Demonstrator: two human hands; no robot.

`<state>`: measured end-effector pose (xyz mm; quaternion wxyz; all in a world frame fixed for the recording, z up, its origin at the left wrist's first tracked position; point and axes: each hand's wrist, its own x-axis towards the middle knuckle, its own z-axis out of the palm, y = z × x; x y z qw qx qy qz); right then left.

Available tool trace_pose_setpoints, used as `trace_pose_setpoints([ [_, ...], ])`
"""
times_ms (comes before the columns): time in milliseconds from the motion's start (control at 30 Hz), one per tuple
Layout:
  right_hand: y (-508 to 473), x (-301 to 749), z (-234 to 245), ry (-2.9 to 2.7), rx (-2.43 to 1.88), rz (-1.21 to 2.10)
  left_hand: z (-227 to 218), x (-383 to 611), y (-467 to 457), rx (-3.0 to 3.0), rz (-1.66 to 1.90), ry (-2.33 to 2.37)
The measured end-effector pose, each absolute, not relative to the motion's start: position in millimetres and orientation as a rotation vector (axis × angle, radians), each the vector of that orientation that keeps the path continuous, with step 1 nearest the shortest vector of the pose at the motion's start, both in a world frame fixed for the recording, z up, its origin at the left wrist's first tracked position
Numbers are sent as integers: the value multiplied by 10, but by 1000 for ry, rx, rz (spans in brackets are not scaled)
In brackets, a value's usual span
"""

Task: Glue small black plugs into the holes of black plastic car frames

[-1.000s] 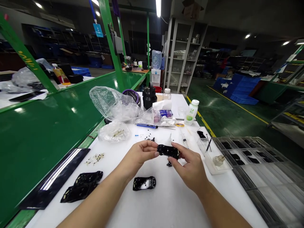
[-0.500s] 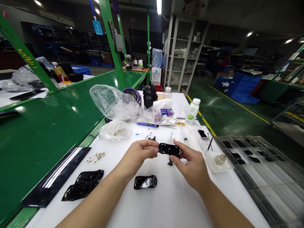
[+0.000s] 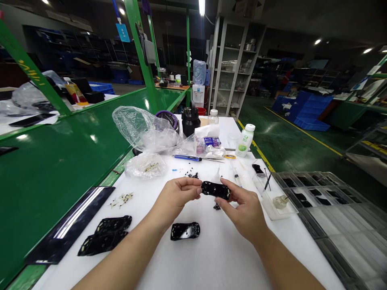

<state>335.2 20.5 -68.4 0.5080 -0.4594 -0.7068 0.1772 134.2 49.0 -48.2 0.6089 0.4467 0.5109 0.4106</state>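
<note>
Between my two hands, above the white table point(image 3: 208, 249), is a black toy car base point(image 3: 215, 190) with small pale pieces at its ends. My right hand point(image 3: 243, 205) grips its right end between thumb and fingers. At the other end, my left hand point(image 3: 181, 195) pinches the edge; whether a small piece is in that pinch is hidden. A second black car base point(image 3: 185, 231) lies flat just below my hands. Two more black car bases point(image 3: 104, 237) overlap beside my left forearm. Tiny black parts point(image 3: 217, 206) lie under my right thumb.
Small pale parts point(image 3: 121, 199) lie at left, with a clear plastic bag point(image 3: 145, 166) behind. A blue utility knife point(image 3: 187, 158), a white bottle point(image 3: 245, 141) and a black flask point(image 3: 190, 121) stand or lie farther back. A compartment tray point(image 3: 326, 217) with black parts is at right.
Almost nothing differs. Both hands keep their hold on the car base, and the view has shifted very slightly.
</note>
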Motion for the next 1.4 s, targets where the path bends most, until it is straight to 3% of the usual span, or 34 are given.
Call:
trace_pose_setpoints([
  [433,195,3358,-690,-1621,-1193,597,-453,1290,559,1073,993,1297],
  [700,179,3370,-664,-1600,-1160,770,-434,1335,463,1504,1031,1487],
  [1000,180,3367,-669,-1675,-1122,986,-490,1330,354,2214,927,1137],
  [1400,172,3353,-651,-1635,-1060,1099,-517,1322,366,2327,948,1173],
])
